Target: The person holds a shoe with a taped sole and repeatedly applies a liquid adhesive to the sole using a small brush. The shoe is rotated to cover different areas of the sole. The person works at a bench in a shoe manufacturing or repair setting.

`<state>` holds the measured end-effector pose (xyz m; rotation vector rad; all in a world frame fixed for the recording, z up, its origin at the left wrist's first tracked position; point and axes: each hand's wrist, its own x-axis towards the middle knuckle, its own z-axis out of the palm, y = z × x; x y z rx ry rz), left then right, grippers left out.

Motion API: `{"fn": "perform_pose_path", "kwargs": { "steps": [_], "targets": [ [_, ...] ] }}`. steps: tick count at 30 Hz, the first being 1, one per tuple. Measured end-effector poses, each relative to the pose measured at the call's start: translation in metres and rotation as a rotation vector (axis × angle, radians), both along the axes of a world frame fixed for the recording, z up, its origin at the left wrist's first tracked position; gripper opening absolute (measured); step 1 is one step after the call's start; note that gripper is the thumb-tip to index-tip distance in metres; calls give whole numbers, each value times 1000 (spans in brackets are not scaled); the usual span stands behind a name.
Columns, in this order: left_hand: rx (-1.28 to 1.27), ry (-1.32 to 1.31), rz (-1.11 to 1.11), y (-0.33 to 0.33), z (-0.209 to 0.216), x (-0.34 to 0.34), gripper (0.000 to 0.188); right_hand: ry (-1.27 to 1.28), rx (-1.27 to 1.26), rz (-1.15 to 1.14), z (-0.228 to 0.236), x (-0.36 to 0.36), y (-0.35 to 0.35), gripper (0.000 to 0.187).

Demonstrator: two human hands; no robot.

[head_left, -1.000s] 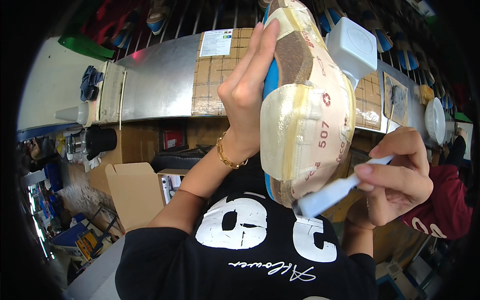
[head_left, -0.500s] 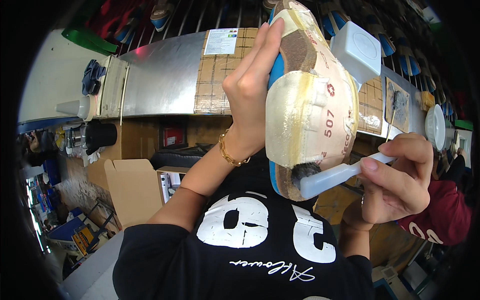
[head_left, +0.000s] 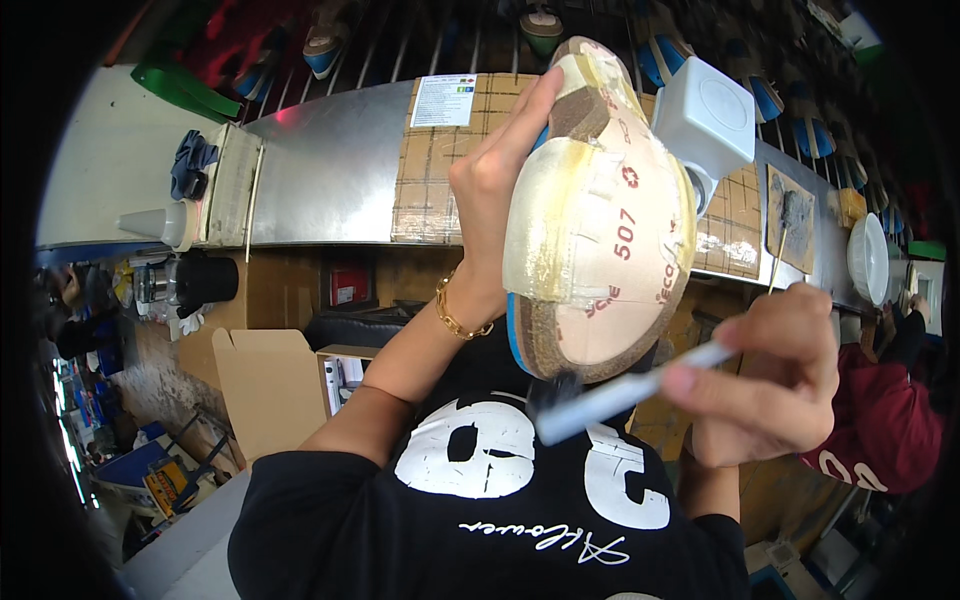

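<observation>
My left hand (head_left: 497, 185) is closed round the side of an unsoled shoe (head_left: 600, 270), holding it up with its underside facing me. The underside has a beige insole board, a brown rough rim and shiny yellowish coated patches; a blue edge shows at the side. In my right hand (head_left: 770, 385) is a brush with a pale plastic handle (head_left: 630, 395), pinched between thumb and fingers. Its dark bristles (head_left: 560, 390) are just below the shoe's lower end, slightly blurred; whether they touch the rim I cannot tell.
Behind the shoe stands a white square plastic container (head_left: 705, 110). Cardboard (head_left: 440, 170) covers part of the metal bench (head_left: 320, 180). A stained board (head_left: 792, 220) and white bowl (head_left: 868, 260) are at right. More shoes (head_left: 665, 55) sit on the rack beyond. Another person's maroon sleeve (head_left: 885, 420) shows at right.
The brush has moved down and left, off the rim's lower left part to below the shoe's end. The shoe has shifted slightly left and down, still in my left hand.
</observation>
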<state>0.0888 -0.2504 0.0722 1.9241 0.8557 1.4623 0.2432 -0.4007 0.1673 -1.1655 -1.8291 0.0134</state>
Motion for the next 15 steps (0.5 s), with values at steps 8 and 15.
{"fn": "perform_pose_path", "kwargs": {
  "steps": [8,15],
  "targets": [
    [-409,-214,-167,1,-15,0,59,94,7,1,-6,-1,5,40],
    [-526,-279,-333,-4,-12,-8,59,237,-42,-90,-17,-7,13,38]
  ]
}}
